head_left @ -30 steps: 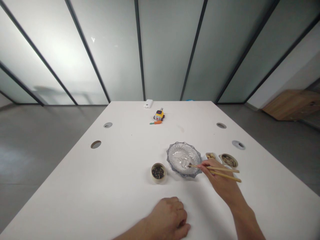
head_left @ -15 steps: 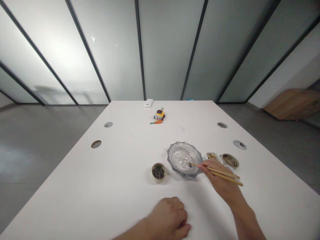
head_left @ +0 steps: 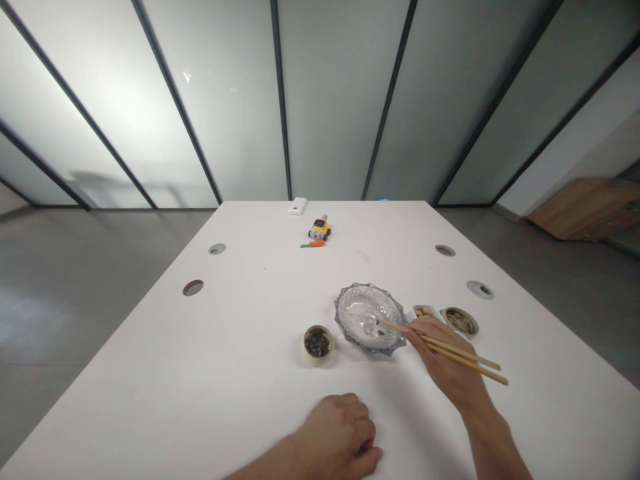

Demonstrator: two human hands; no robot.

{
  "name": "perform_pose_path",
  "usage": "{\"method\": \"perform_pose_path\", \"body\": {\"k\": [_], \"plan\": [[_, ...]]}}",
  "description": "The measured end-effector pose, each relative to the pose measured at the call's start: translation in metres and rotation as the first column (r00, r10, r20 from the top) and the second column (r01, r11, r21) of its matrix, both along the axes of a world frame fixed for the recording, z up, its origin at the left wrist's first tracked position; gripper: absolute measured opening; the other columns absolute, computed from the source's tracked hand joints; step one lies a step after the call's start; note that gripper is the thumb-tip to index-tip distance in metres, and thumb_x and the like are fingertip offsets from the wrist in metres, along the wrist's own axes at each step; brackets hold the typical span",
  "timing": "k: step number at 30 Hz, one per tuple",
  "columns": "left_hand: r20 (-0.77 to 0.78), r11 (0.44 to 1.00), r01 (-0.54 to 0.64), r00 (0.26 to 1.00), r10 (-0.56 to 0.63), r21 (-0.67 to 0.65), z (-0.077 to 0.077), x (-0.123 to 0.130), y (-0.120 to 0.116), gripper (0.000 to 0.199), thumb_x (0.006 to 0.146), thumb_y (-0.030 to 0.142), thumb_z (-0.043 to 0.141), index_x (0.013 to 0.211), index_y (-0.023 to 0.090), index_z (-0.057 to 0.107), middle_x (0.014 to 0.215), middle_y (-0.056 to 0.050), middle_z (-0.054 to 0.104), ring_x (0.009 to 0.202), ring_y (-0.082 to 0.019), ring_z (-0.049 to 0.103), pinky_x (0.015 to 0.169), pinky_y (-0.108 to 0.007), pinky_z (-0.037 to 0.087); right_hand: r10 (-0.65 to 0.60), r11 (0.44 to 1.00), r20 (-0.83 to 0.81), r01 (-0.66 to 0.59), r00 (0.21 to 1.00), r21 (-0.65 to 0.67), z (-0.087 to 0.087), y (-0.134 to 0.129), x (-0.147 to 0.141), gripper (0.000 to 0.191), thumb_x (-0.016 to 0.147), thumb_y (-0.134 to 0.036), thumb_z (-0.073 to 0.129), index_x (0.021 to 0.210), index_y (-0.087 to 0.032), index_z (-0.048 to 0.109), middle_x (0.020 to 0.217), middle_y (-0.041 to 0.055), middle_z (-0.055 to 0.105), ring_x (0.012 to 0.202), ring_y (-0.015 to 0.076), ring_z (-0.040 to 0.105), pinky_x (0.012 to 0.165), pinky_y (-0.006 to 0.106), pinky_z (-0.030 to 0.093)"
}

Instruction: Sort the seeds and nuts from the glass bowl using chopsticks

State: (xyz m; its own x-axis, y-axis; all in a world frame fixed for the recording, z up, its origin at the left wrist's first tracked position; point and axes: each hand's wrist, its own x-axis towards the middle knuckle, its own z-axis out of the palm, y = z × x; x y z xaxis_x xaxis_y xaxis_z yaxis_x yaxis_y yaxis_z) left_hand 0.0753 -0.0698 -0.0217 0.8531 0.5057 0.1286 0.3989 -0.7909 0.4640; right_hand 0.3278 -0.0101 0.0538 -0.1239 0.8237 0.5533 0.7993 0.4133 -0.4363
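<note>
Head view, looking forward and down over a long white table [head_left: 250, 373] with a matte, bare top that narrows toward the far end. Right hand [head_left: 445, 363] is closed around a pair of wooden chopsticks [head_left: 450, 352], fingers pinched near their middle; the tips reach left over the near right rim of a clear cut-glass dish [head_left: 369, 317] and sit just beside a small dark piece on the dish floor; whether the tips touch it cannot be told. Chopstick butts stick out to the right, past the hand. Left hand [head_left: 337, 437] rests knuckles-up on the table at the near edge, fingers curled into a loose fist, holding nothing visible. Left of the dish and just apart from it stands a small round cup [head_left: 317, 345] filled with dark seeds. Right of the dish, partly hidden behind the right hand, are a small white dish [head_left: 423, 311] with pale pieces and a round cup [head_left: 459, 321] with light striped seeds. Far end of table: a white box-shaped device [head_left: 297, 206] at the edge, a yellow toy car [head_left: 319, 229] just nearer, and an orange toy carrot [head_left: 313, 244] lying just in front of the car. Round cable holes [head_left: 193, 287] are cut into the top along both long sides, two on the left and two on the right. Room: frosted glass wall panels [head_left: 330, 100] in dark frames behind the table, grey floor [head_left: 75, 293] on both sides, a wooden cabinet [head_left: 585, 207] at far right against a white wall.
</note>
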Motion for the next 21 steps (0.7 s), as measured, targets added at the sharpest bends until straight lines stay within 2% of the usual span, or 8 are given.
{"method": "perform_pose_path", "body": {"k": [3,6,9,11,13,15,17,21], "plan": [[0.001,1.0,0.0,1.0,0.0,-0.003,0.001,0.0,0.0,0.025,0.092,0.036,0.073,0.08,0.021,0.057,0.083,0.002,0.067,0.08,-0.017,0.061,0.073,-0.026,0.045,0.01,0.996,-0.065,-0.004,0.998,0.09,0.003,-0.005,-0.01,0.019,0.102,-0.036,0.059,0.089,-0.026,0.069,0.085,0.0014,0.074,0.081,0.0195,0.071,0.076,0.033,0.056],[0.005,1.0,0.001,1.0,-0.001,0.001,0.002,0.001,0.0,0.025,0.093,0.036,0.071,0.08,0.021,0.057,0.083,0.002,0.067,0.079,-0.016,0.061,0.075,-0.026,0.045,0.069,0.983,-0.148,-0.042,0.987,0.178,0.006,-0.013,-0.034,0.015,0.102,-0.029,0.059,0.092,-0.026,0.069,0.086,0.0014,0.074,0.08,0.0179,0.071,0.075,0.031,0.057],[0.009,1.0,-0.012,1.0,0.012,0.012,0.005,0.002,0.0,0.026,0.094,0.037,0.07,0.079,0.021,0.057,0.083,0.001,0.067,0.078,-0.017,0.061,0.077,-0.026,0.046,0.213,0.968,-0.194,-0.179,0.958,0.177,0.007,-0.019,-0.06,0.013,0.102,-0.026,0.059,0.093,-0.025,0.068,0.086,0.001,0.074,0.081,0.0159,0.071,0.075,0.028,0.058],[0.008,1.0,-0.019,1.0,0.019,0.017,0.006,0.003,0.0,0.027,0.095,0.038,0.07,0.079,0.02,0.057,0.083,0.001,0.068,0.077,-0.017,0.061,0.077,-0.026,0.046,0.28,0.953,-0.194,-0.247,0.94,0.177,0.007,-0.02,-0.067,0.012,0.102,-0.027,0.06,0.093,-0.025,0.068,0.087,0.0008,0.074,0.081,0.0154,0.072,0.076,0.027,0.058],[0.005,1.0,-0.014,1.0,0.014,0.014,0.007,0.002,0.0,0.027,0.094,0.037,0.07,0.078,0.02,0.057,0.083,0.0,0.068,0.077,-0.017,0.061,0.076,-0.026,0.046,0.25,0.955,-0.183,-0.211,0.951,0.208,0.008,-0.017,-0.061,0.014,0.102,-0.028,0.059,0.092,-0.025,0.068,0.086,0.0009,0.074,0.081,0.0158,0.072,0.077,0.028,0.057],[0.001,1.0,-0.004,1.0,0.004,0.012,0.007,0.001,0.0,0.027,0.093,0.035,0.071,0.078,0.02,0.056,0.082,0.001,0.068,0.077,-0.017,0.061,0.074,-0.026,0.046,0.126,0.97,-0.172,-0.086,0.977,0.226,0.01,-0.011,-0.044,0.017,0.102,-0.032,0.059,0.091,-0.024,0.068,0.085,0.0013,0.074,0.082,0.0171,0.072,0.076,0.029,0.056],[-0.002,1.0,-0.002,1.0,0.002,0.015,0.007,0.0,0.0,0.027,0.092,0.035,0.073,0.077,0.02,0.056,0.081,0.001,0.067,0.077,-0.016,0.061,0.072,-0.026,0.045,0.007,0.982,-0.152,0.022,0.988,0.188,0.011,-0.007,-0.022,0.022,0.102,-0.038,0.058,0.087,-0.024,0.068,0.081,0.0011,0.074,0.077,0.0179,0.071,0.072,0.03,0.055],[-0.015,1.0,0.003,1.0,-0.002,0.019,0.005,0.0,0.0,0.027,0.091,0.036,0.073,0.078,0.02,0.056,0.08,0.002,0.066,0.077,-0.016,0.06,0.071,-0.026,0.045,-0.038,0.998,-0.111,0.044,0.993,0.049,0.007,-0.001,0.006,0.035,0.102,-0.05,0.055,0.08,-0.025,0.067,0.076,0.0008,0.071,0.072,0.019,0.069,0.065,0.031,0.053]]}}
